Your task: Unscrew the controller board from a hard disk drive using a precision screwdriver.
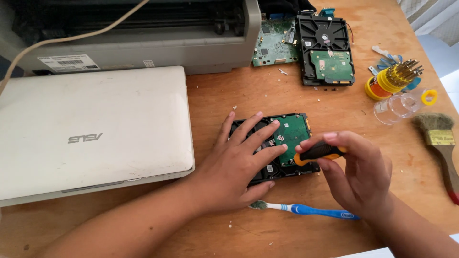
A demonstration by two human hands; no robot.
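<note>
**Unscrewing a drive board: hold it flat, keep the driver straight**

Standing next to the desk here. The hard drive (287, 143) lies circuit side up in the middle of the wooden table (215, 95), just right of a closed white laptop (91, 134). The left hand (239, 162) lies flat over the drive's left half, fingers spread and pressing down on the black casing and the edge of the green board. The right hand (354, 172) pinches a small screwdriver (318, 152) with an orange and black handle between thumb and fingertips, the tip aimed at the board's near right area. I can't see the tip itself, or which screw it's on.

My two cents on doing this well: keep that left palm heavy so the drive doesn't spin, and hold the driver more upright than it looks now, or the bit may slip and chew the screw head. Light turns, firm downward push.

Other stuff around: a blue toothbrush (306, 209) just near the hands, a second drive (325, 48) and a loose board (275, 43) at the far side, a bit set (394, 79) and a brush (440, 143) at right, a printer (143, 33) behind the laptop.
</note>
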